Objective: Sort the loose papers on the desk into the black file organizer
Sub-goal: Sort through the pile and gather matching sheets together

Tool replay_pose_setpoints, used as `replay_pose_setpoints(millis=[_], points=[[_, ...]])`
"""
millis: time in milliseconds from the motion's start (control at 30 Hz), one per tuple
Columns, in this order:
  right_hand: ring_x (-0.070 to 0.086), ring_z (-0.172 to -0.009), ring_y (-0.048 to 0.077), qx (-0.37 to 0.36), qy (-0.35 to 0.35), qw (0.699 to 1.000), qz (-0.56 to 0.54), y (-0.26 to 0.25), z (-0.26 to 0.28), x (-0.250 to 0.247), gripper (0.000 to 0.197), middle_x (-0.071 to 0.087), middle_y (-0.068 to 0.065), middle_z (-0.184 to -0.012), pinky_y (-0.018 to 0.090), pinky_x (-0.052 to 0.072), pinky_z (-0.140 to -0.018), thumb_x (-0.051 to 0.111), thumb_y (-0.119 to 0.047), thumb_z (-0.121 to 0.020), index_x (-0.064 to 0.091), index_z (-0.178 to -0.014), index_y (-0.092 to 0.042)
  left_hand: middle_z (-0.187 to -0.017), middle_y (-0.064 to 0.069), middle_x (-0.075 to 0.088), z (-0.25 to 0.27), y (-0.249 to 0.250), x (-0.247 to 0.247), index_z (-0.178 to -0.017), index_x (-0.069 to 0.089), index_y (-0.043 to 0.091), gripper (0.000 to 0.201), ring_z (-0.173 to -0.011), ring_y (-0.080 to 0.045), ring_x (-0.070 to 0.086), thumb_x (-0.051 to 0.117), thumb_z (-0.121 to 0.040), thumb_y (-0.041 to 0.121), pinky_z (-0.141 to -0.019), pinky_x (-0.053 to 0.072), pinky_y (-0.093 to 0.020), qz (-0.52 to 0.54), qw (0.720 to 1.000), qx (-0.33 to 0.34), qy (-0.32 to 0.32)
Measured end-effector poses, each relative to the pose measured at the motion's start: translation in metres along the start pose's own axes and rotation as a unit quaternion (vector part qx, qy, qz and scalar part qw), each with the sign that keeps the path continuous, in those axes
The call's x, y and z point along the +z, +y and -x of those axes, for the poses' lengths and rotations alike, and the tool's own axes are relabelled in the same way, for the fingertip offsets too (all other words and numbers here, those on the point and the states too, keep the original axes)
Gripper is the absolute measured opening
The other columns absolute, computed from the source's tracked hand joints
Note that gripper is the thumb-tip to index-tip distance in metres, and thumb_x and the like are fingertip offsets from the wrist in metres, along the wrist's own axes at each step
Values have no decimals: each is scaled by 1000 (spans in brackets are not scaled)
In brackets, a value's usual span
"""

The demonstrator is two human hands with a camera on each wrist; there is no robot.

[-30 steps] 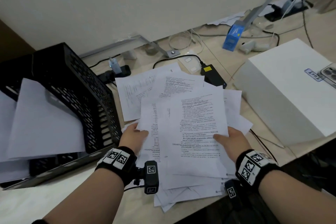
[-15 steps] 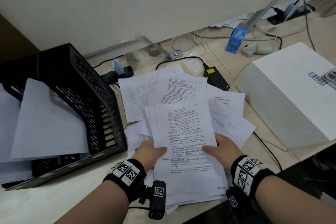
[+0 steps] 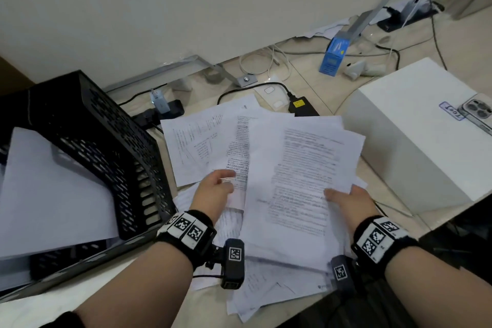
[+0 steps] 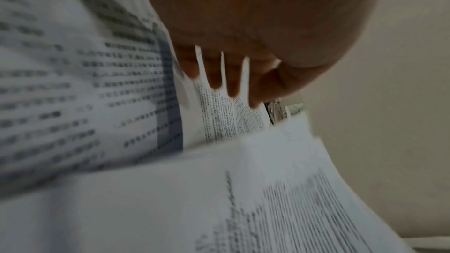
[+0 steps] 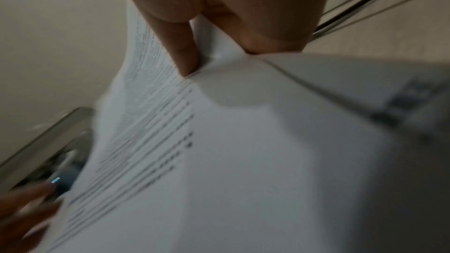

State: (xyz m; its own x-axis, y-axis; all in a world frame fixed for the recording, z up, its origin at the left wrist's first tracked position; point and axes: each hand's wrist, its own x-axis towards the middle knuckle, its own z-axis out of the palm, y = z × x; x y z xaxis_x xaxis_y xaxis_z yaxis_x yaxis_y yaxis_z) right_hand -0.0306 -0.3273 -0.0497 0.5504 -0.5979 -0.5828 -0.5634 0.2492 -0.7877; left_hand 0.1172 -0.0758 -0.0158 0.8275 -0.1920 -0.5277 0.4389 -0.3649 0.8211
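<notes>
The black file organizer (image 3: 93, 136) stands at the left of the desk with blank white sheets (image 3: 48, 194) leaning out of it. Loose printed papers (image 3: 197, 144) lie fanned over the middle of the desk. My right hand (image 3: 339, 194) grips a stack of printed sheets (image 3: 300, 168) at its lower right edge, thumb on top, and holds it raised over the pile. In the right wrist view the thumb and a finger pinch that edge (image 5: 202, 62). My left hand (image 3: 228, 181) is just left of the stack and pinches another printed sheet (image 3: 239, 152); its fingers (image 4: 228, 78) lie along a printed page.
A large white box (image 3: 426, 146) stands close on the right with a phone (image 3: 479, 112) on it. Behind the papers are a black power adapter (image 3: 302, 106), a power strip with a charger (image 3: 162, 109), a blue carton (image 3: 334, 57) and cables. The desk's front edge runs under my wrists.
My left hand has let go of the stack and moved left onto another sheet. My right hand has carried the stack to the right and away from me.
</notes>
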Motion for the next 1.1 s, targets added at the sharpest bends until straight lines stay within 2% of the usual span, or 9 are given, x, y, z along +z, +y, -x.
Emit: replay_pose_setpoints(millis=[100, 200, 367, 500, 633, 733, 967, 1033, 1100], points=[[71, -97, 32, 20, 92, 996, -3, 4, -12, -15, 10, 76, 6, -99, 49, 53, -98, 72, -18, -83, 72, -93, -17, -136, -6, 50, -24, -9, -14, -119, 63, 26, 34, -98, -22, 62, 62, -87, 15, -77, 52, -25, -189, 977, -8, 100], [68, -96, 30, 20, 114, 993, 10, 2, -12, -20, 12, 73, 8, -102, 39, 52, -95, 68, -16, -90, 71, -101, -13, -142, -6, 42, -34, -15, -20, -133, 54, 28, 51, -120, -28, 53, 68, -83, 28, -91, 45, -32, -282, 953, -38, 100], [64, -93, 27, 9, 116, 993, 14, -2, -11, -17, 14, 70, 9, -100, 32, 47, -88, 65, -13, -94, 69, -107, -9, -139, -8, 35, -35, -13, -12, -141, 41, 27, 69, -91, -22, 52, 75, -82, 31, -81, 43, -25, -256, 963, -38, 78], [66, -90, 28, 9, 102, 994, 35, -3, -11, -7, 8, 71, 5, -93, 35, 51, -89, 67, -16, -92, 68, -99, -14, -142, -11, 45, -39, -12, -13, -145, 42, 22, 67, -94, -19, 52, 73, -85, 20, -82, 43, -22, -210, 974, -19, 80], [65, -85, 24, 0, 91, 995, 29, -8, -7, 2, 5, 69, -4, -84, 29, 46, -84, 65, -15, -92, 68, -94, -16, -136, 2, 51, -38, -15, -19, -147, 45, 19, 59, -95, -19, 63, 68, -93, 16, -75, 50, -17, -109, 992, -18, 52], [69, -86, 27, 18, 68, 998, -6, -10, -7, 8, 3, 73, 2, -87, 37, 54, -88, 68, -12, -88, 69, -89, -14, -117, 0, 64, -38, -22, -21, -152, 38, 22, 60, -86, -23, 67, 62, -97, 16, -62, 53, -29, -10, 998, -44, 33], [69, -100, 33, 54, -9, 998, 3, 2, -15, 16, 23, 75, 13, -106, 50, 50, -101, 73, -12, -86, 71, -108, -8, -71, -2, 67, -10, -36, -17, -127, 63, 23, 40, -48, -13, 55, 49, -95, 3, -43, 36, -19, 66, 982, -151, -90], [68, -99, 30, 43, -11, 999, 13, 2, -12, 17, 27, 74, 9, -105, 46, 50, -100, 71, -13, -89, 70, -115, -7, -75, -4, 68, -1, -36, -14, -125, 66, 20, 37, -58, -18, 61, 48, -94, 8, -49, 46, -24, 41, 979, -172, -104], [67, -98, 27, 21, -7, 1000, 22, 2, -8, 17, 28, 73, 6, -105, 39, 50, -95, 69, -12, -91, 68, -119, -8, -90, -11, 74, 5, -34, -12, -123, 68, 14, 34, -73, -29, 70, 52, -98, 31, -61, 57, -36, 59, 972, -201, -107]])
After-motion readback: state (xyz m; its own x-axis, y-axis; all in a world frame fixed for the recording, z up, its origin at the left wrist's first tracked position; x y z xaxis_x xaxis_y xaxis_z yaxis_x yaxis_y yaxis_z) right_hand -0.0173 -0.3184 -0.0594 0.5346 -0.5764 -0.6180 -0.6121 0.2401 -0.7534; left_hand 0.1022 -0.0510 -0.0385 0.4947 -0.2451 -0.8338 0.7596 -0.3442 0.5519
